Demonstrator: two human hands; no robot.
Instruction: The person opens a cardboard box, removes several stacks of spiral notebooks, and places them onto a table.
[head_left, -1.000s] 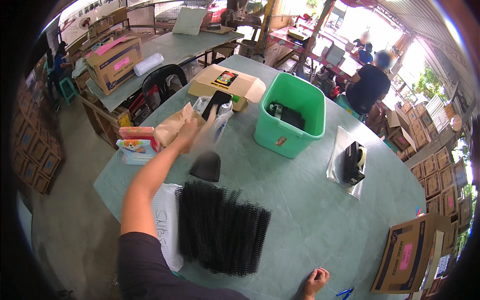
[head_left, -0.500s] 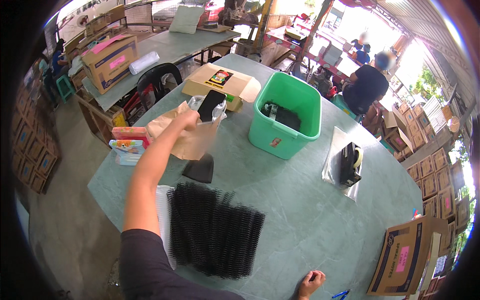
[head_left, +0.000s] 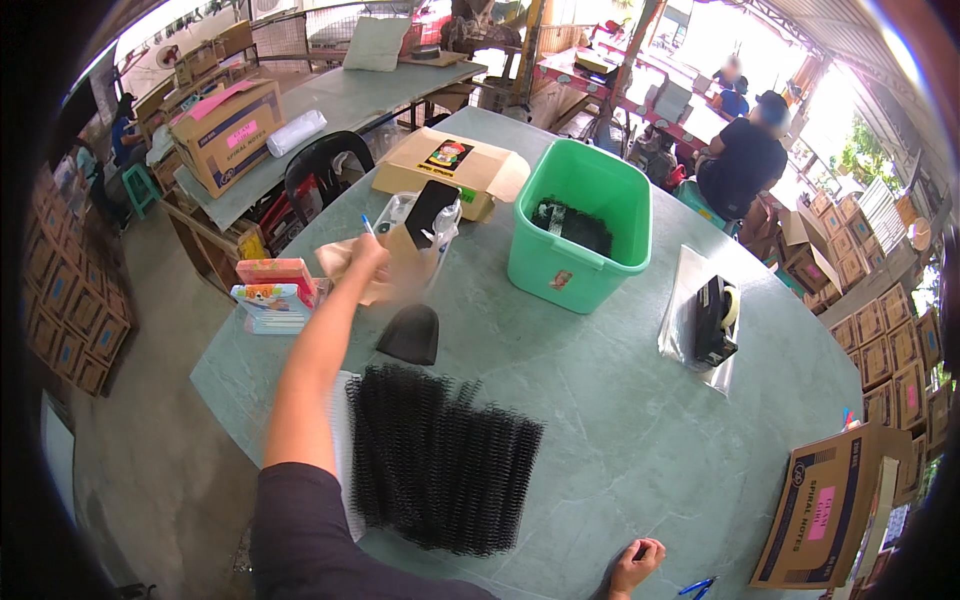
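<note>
My left hand (head_left: 368, 256) is stretched out over the far left of the grey-green table (head_left: 620, 420), gripping a crumpled brown paper sheet (head_left: 392, 268) that is blurred by motion. A black phone (head_left: 430, 212) rests on a clear plastic box (head_left: 412, 222) just beyond the paper. A small black curved piece (head_left: 410, 334) lies on the table under my forearm. A large heap of black spiral binding coils (head_left: 440, 460) lies in front of me. My right hand (head_left: 636, 562) rests at the table's near edge with its fingers curled and nothing in it.
A green plastic bin (head_left: 580, 226) holds more black coils. A black tape dispenser (head_left: 712, 318) lies on a clear bag. A flat cardboard box (head_left: 448, 166), a stack of colourful notebooks (head_left: 272, 296) and a brown carton (head_left: 828, 508) ring the table. A person in black (head_left: 748, 160) sits beyond.
My left hand has lifted the brown paper off the table near the phone and is pulling it back toward me. My right hand has stayed at the near edge.
</note>
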